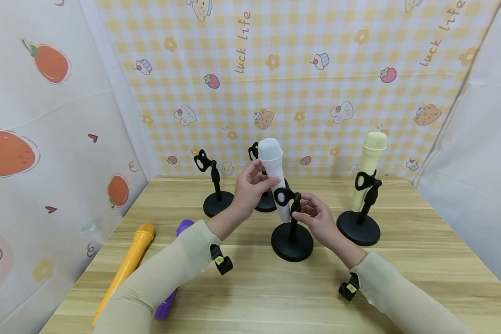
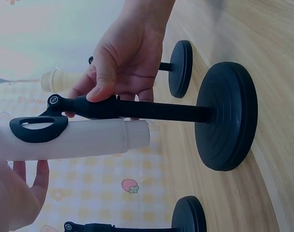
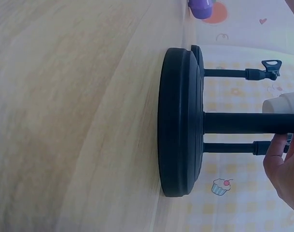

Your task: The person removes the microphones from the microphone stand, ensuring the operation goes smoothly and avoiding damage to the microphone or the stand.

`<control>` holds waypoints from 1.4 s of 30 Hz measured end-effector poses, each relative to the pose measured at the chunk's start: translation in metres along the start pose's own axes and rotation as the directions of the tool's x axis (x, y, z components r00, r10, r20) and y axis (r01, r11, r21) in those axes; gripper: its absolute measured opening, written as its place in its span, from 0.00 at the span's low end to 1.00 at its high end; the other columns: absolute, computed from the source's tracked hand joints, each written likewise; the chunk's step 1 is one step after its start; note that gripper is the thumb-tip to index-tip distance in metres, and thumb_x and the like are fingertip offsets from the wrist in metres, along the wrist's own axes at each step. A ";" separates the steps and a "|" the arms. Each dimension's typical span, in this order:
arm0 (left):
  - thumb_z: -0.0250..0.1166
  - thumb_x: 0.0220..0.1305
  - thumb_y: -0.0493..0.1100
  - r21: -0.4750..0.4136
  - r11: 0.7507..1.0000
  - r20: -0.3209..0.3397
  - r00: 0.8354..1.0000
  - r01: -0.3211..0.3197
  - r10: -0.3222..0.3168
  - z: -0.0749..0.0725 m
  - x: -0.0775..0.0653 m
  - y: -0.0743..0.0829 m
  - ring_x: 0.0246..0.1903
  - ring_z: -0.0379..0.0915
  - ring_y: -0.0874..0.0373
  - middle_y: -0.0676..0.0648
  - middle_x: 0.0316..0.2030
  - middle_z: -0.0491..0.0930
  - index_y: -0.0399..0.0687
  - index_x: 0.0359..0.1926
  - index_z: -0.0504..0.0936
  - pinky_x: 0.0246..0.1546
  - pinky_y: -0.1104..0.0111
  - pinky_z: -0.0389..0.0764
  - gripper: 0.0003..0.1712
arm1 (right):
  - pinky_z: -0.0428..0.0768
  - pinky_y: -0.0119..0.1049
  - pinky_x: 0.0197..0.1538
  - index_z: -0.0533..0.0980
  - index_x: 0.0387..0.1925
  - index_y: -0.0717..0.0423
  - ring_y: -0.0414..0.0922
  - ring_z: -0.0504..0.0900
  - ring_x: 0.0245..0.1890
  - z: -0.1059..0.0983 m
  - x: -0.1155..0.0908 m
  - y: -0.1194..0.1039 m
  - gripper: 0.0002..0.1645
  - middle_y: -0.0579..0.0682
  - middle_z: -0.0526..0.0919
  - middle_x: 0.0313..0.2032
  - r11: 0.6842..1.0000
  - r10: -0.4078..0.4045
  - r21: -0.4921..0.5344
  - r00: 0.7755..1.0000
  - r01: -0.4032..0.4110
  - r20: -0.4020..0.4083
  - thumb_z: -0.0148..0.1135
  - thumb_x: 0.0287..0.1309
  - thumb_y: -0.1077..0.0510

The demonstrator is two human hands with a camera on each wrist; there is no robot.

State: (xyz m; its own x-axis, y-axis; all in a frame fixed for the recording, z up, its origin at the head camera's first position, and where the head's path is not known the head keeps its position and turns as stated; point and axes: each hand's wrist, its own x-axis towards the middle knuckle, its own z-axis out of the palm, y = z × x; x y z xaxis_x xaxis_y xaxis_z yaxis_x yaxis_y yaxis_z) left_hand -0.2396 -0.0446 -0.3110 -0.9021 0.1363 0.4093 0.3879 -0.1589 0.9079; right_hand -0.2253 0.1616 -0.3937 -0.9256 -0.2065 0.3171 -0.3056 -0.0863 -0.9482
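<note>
My left hand (image 1: 247, 188) grips a white microphone (image 1: 270, 160) by its upper body, with thumb and fingers around it. The microphone stands nearly upright, its mesh head up. In the left wrist view, the black clip (image 2: 60, 129) of the front microphone stand (image 1: 292, 242) curves over the side of the microphone's body. My right hand (image 1: 318, 220) pinches that stand's stem just below the clip, with the thumb (image 2: 104, 87) laid along it. The round base (image 3: 175, 121) rests on the table in the right wrist view.
A pale yellow microphone (image 1: 375, 142) leans in a second stand (image 1: 358, 228) at right. Two more black stands, one at the left (image 1: 218, 203) and one behind the white microphone (image 1: 267, 202), stand farther back. An orange microphone (image 1: 129, 264) and a purple microphone (image 1: 185, 226) lie at left, partly behind my left arm.
</note>
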 end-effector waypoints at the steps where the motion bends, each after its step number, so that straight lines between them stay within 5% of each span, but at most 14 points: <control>1: 0.69 0.60 0.33 -0.001 1.000 0.000 1.000 -0.001 0.001 0.000 0.000 0.000 0.41 0.77 0.55 0.44 0.51 0.78 0.42 0.60 0.72 0.46 0.60 0.81 0.27 | 0.80 0.33 0.44 0.77 0.45 0.38 0.43 0.76 0.38 0.000 0.000 0.000 0.25 0.48 0.75 0.38 1.000 -0.002 -0.002 1.000 0.002 0.001 0.64 0.56 0.72; 17: 0.68 0.59 0.31 -0.036 0.999 -0.002 1.000 -0.030 0.030 -0.005 -0.002 -0.002 0.40 0.76 0.56 0.46 0.47 0.78 0.41 0.60 0.73 0.45 0.60 0.81 0.27 | 0.80 0.35 0.45 0.76 0.50 0.47 0.45 0.78 0.40 -0.001 -0.001 0.003 0.21 0.52 0.75 0.39 0.999 -0.027 -0.038 0.999 0.028 0.018 0.64 0.58 0.70; 37: 0.67 0.60 0.30 -0.096 0.994 0.013 0.999 -0.043 0.045 -0.012 0.000 -0.004 0.41 0.77 0.55 0.45 0.48 0.78 0.41 0.59 0.73 0.46 0.56 0.81 0.26 | 0.80 0.34 0.46 0.76 0.50 0.44 0.44 0.78 0.40 -0.001 0.001 0.005 0.22 0.50 0.76 0.39 0.999 -0.033 -0.033 0.999 0.034 0.023 0.64 0.59 0.69; 42: 0.66 0.59 0.29 -0.227 0.973 -0.112 0.994 -0.035 0.010 -0.034 0.005 0.003 0.42 0.78 0.55 0.48 0.47 0.78 0.47 0.57 0.73 0.41 0.62 0.82 0.25 | 0.79 0.32 0.45 0.76 0.50 0.41 0.42 0.77 0.40 -0.012 -0.004 0.002 0.22 0.47 0.75 0.40 0.999 0.009 -0.051 1.000 -0.009 -0.001 0.64 0.60 0.67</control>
State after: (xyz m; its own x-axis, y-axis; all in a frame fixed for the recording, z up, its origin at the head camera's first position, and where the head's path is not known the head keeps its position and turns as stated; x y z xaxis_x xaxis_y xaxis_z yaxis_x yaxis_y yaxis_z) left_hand -0.2496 -0.0775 -0.3094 -0.9137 0.0244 0.4057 0.3665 -0.3816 0.8486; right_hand -0.2244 0.1737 -0.3969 -0.9284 -0.2067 0.3088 -0.3084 -0.0347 -0.9506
